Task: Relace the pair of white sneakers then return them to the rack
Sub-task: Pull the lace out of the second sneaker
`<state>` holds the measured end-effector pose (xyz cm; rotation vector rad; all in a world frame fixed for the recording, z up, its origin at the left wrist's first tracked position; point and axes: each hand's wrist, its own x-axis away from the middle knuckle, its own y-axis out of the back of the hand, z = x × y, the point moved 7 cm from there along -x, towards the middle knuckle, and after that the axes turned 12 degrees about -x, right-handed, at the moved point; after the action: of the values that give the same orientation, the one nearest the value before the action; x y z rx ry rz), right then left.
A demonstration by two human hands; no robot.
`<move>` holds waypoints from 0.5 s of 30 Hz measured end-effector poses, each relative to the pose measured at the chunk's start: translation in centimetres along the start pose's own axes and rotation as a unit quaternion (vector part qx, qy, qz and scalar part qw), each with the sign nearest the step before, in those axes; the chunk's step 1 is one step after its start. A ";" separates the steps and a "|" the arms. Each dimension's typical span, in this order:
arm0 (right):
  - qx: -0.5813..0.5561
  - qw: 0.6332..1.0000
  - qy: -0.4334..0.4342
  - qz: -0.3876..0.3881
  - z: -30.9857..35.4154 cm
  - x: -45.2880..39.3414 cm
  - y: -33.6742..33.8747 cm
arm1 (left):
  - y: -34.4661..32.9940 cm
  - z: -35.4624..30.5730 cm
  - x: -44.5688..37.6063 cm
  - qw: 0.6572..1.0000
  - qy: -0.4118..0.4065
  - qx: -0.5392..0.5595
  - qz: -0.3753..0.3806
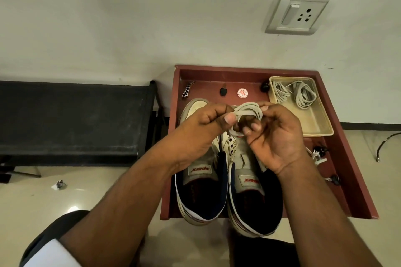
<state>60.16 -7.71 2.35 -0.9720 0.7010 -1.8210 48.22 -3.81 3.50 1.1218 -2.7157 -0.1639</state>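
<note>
Two white sneakers with dark blue linings stand side by side on a reddish-brown tray, the left sneaker (pixel 200 188) and the right sneaker (pixel 249 197), heels toward me. Above their toes I hold a coiled bundle of white lace (pixel 249 110). My left hand (pixel 206 123) pinches one end of it between thumb and fingers. My right hand (pixel 275 134) grips the coil, fingers curled through its loops. Both hands hide the sneakers' eyelet area in part.
The tray (pixel 355 180) stands on a pale floor against the wall. A cream plastic tub (pixel 319 123) at its back right holds more coiled laces (pixel 303 95). Small items lie along the tray's back: a nail clipper (pixel 188 91), a round tin (pixel 243 93). A black bench (pixel 71 121) is left.
</note>
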 end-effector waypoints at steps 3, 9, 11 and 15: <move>0.038 0.999 0.000 0.003 -0.2 -0.2 0.1 | 0.4 -0.4 0.0 0.999 0.002 0.026 -0.033; 0.196 0.975 0.016 0.102 0.7 0.6 -0.6 | 1.2 0.5 0.0 0.993 0.013 0.050 -0.104; 0.305 0.944 0.082 0.100 2.4 1.1 -0.5 | 0.3 0.0 0.0 0.992 0.018 0.039 -0.116; 0.355 0.921 0.151 0.055 5.2 2.4 0.9 | -2.6 -1.8 -0.4 0.989 0.028 0.041 -0.140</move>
<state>64.32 -10.52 5.15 -0.1707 0.2138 -1.9242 50.70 -5.39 4.74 1.5041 -2.5255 -0.0593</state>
